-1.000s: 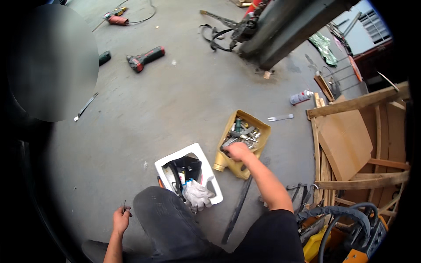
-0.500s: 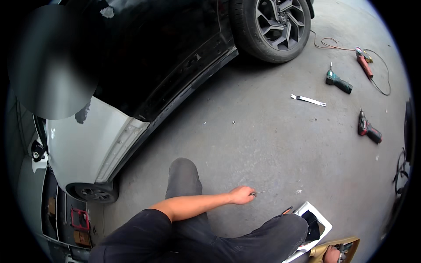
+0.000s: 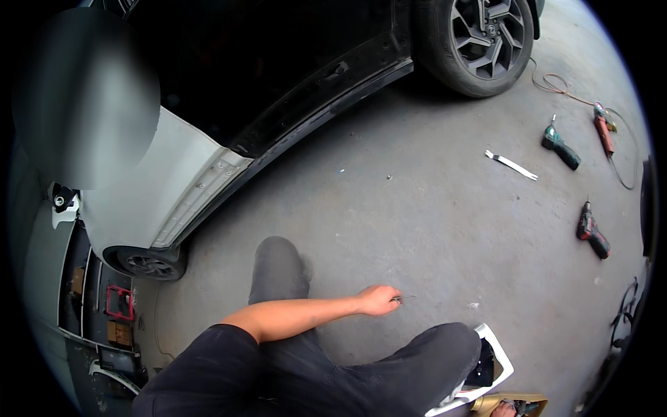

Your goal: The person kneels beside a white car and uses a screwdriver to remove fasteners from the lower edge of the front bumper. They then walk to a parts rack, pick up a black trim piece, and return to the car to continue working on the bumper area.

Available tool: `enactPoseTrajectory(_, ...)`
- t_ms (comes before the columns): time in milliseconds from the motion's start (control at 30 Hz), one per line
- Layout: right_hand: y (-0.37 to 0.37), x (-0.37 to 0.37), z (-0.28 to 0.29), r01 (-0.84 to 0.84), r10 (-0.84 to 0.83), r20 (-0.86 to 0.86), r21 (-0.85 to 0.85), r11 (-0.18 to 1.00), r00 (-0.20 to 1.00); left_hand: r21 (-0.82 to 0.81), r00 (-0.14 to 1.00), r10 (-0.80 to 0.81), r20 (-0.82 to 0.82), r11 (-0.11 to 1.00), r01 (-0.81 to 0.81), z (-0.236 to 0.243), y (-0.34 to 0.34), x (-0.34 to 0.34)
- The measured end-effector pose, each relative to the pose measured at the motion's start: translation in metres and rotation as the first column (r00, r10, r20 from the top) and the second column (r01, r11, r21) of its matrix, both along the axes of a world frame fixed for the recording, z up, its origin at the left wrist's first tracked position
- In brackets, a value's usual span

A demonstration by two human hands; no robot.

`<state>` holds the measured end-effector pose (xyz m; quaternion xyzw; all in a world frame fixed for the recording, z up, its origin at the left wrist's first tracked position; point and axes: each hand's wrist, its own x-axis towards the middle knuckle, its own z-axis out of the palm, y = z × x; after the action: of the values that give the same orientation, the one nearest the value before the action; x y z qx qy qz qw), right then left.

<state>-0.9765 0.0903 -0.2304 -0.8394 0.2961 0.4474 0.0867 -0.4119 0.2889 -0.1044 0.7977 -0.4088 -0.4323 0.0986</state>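
head: clamping rod (image 3: 408,297) with left hand (image 3: 379,300), ahead-left of yellow container (image 3: 488,401); could drop, if pinching loosely; right hand (image 3: 503,411), cannot tell.

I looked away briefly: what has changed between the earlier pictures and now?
Since the first picture, the view swung left, bringing the car into sight and the yellow container to the lower edge. No grasp or release shows. The left hand still grips a thin object; the right hand remains at the yellow container.
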Motion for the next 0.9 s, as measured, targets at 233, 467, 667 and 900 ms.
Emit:
enactPoseTrajectory(233, 0.020, -0.062, -0.067, 0.029, -0.054, -0.059, -0.361, 0.932, 0.997, 0.006, 0.998, -0.061, 0.022, 0.998, 0.061, 0.035, -0.034, 0.006)
enactPoseTrajectory(467, 0.015, -0.067, -0.078, -0.008, 0.028, 0.048, -0.377, 0.926, 0.998, -0.020, 0.998, -0.067, 0.022, 0.998, 0.067, 0.053, -0.042, 0.011)
enactPoseTrajectory(667, 0.006, -0.061, -0.028, 0.092, -0.083, 0.060, -0.153, 0.984, 0.995, -0.037, 0.999, -0.032, -0.015, 0.999, 0.032, 0.049, -0.038, 0.017)
enactPoseTrajectory(900, 0.001, -0.027, -0.029, 0.041, -0.041, -0.028, -0.001, 0.999, 0.999, -0.070, 0.994, -0.099, 0.041, 0.992, 0.102, 0.056, -0.054, 0.008)
